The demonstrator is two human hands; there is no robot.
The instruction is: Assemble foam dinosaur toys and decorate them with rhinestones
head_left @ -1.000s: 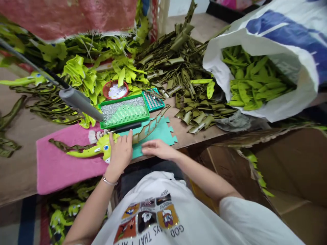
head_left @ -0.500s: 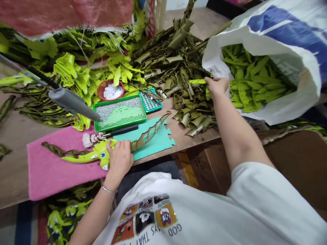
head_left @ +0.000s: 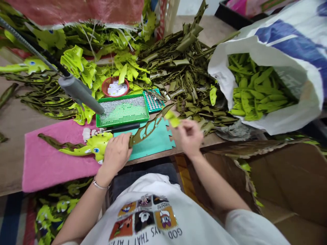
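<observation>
Strip (head_left: 173,119) lifted, right hand (head_left: 190,137) nearer mat (head_left: 155,139)

Lime green with a blue eye on the toy head (head_left: 104,140); pink on the cloth (head_left: 57,170) beneath it; teal on the mat (head_left: 154,140) to its right; bright green on the tray (head_left: 122,124) beyond it.

The lime-green toy head (head_left: 97,147), blue-eyed, lies snout pointing left. A yellow-green piece (head_left: 173,120), blurred, is held farther right.
</observation>
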